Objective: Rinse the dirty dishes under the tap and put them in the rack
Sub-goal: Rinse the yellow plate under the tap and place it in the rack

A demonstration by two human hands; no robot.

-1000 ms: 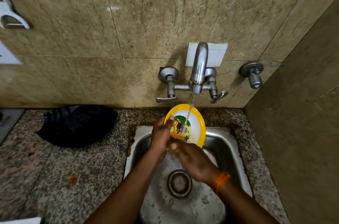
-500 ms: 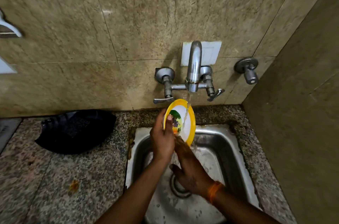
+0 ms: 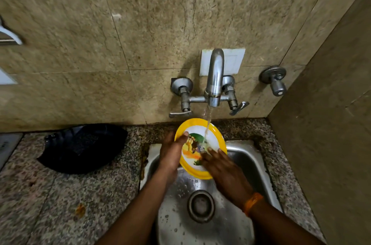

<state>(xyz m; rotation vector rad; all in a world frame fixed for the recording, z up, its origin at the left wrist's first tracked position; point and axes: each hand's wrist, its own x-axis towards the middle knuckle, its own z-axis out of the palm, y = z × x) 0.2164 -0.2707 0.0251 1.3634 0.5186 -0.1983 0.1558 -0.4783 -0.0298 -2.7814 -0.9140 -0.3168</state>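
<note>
Dim, warm light; blurred, warped edges

A home kitchen's washing-up corner

A small stainless-steel sink (image 3: pixel 251 156) with a round metal drain (image 3: pixel 201 205) is sunk into a speckled grey granite counter (image 3: pixel 60 194), just below the fingers (image 3: pixel 217 155) of the hand at the plate. Above those fingers a chrome wall-mounted mixer tap (image 3: pixel 214 82) with two lever handles runs water, and a separate round metal valve (image 3: pixel 276 81) sits up to their right. Mottled beige stone tiles (image 3: pixel 140 23) line both walls of the corner. Well to the left of the fingers a crumpled black plastic bag (image 3: pixel 84 148) lies on the stained counter.
</note>
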